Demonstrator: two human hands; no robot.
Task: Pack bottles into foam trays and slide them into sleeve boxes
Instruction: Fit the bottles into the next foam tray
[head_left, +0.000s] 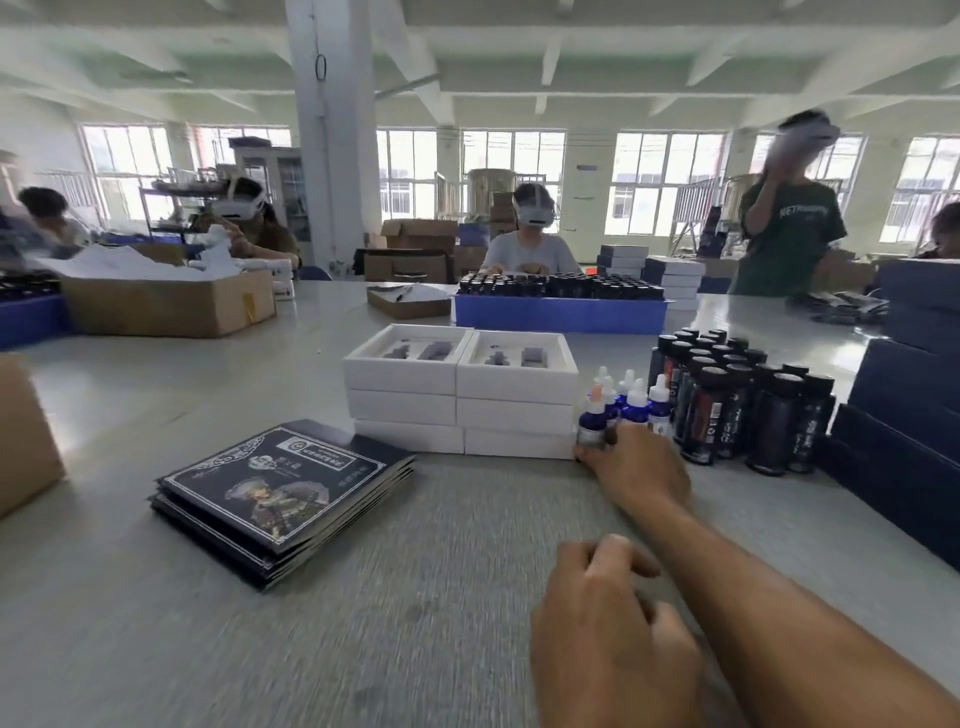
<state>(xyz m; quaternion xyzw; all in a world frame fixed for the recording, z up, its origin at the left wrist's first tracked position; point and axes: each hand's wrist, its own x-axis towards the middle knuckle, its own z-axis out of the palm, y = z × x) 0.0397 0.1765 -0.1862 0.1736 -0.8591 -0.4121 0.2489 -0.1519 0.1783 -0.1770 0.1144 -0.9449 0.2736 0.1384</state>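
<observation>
Two stacks of white foam trays (460, 387) stand side by side mid-table, and the top ones show empty cut-outs. Right of them stand several small blue dropper bottles (636, 402) with white caps, then a cluster of tall dark bottles (737, 410). My right hand (641, 475) reaches in from the lower right and grips the nearest blue dropper bottle (592, 423) at its base, beside the tray stack. My left hand (613, 629) rests low on the grey table (363, 623), fingers loosely curled and holding nothing. A pile of flat dark printed sleeve boxes (283, 493) lies to the left.
Dark blue boxes (904, 415) are stacked along the right edge. A cardboard box (23, 436) stands at the left edge. Further back are a blue crate of dark bottles (561, 312) and a cardboard box of white paper (166, 306). Several people work across the table.
</observation>
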